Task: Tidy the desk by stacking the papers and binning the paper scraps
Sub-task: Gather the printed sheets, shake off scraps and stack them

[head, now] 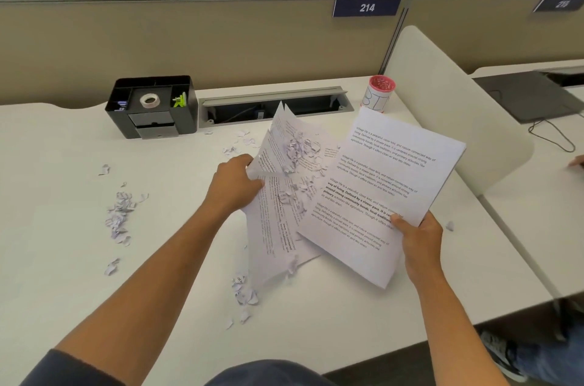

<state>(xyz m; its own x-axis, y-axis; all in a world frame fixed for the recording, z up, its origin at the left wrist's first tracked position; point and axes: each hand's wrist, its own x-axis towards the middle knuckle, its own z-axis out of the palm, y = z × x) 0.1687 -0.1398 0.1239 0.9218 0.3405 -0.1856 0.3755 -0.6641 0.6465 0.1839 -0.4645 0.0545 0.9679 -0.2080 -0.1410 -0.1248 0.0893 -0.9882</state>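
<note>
My right hand [418, 235] grips a stack of printed papers [388, 177] by its near right corner and holds it tilted above the white desk [158, 275]. My left hand [235, 184] pinches the left edge of one or two loose printed sheets [278, 221], lifted and curled, with torn paper scraps [300, 151] lying on them. More scraps lie on the desk at the left [118, 216] and near the front [245, 294]. A small cup marked as a bin [379, 93], pink inside, stands at the back right.
A black desk organiser [151, 105] with tape stands at the back left, beside an open grey cable tray [271, 105]. A white divider panel [455, 120] borders the desk on the right. Beyond it are a dark laptop [531, 97] and another person's hand [576, 161].
</note>
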